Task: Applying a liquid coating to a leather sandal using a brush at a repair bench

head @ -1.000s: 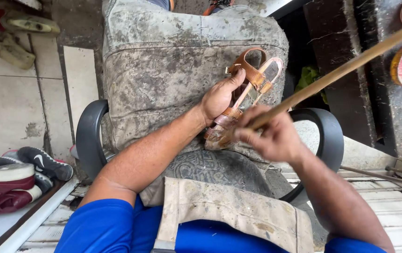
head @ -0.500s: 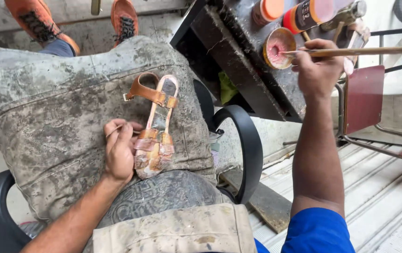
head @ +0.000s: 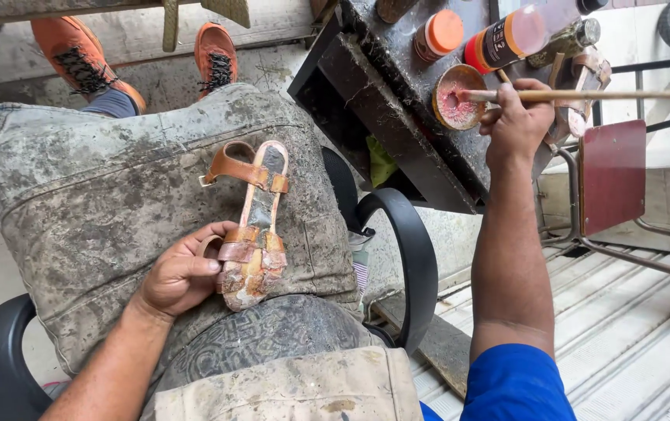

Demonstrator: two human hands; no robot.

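My left hand [head: 183, 273] grips the front end of a worn brown strap sandal [head: 251, 226] that lies on a dirty grey cloth [head: 101, 195] over my lap. My right hand [head: 516, 125] is stretched out to the upper right and holds a long thin wooden stick [head: 623, 95]. The stick's tip rests in a small round tin of pinkish paste [head: 457, 97] on a dark, grimy stand [head: 397, 101].
An orange-capped jar [head: 440, 33] and a lying bottle [head: 518, 35] sit on the stand. Another person's feet in orange shoes [head: 214, 54] are at the top. A black curved tyre-like ring [head: 405, 249] surrounds my lap; a red metal chair [head: 612, 175] stands at right.
My right hand moved from beside the sandal out to the stand, and the stick's tip now sits in the tin. My left hand stays on the sandal.
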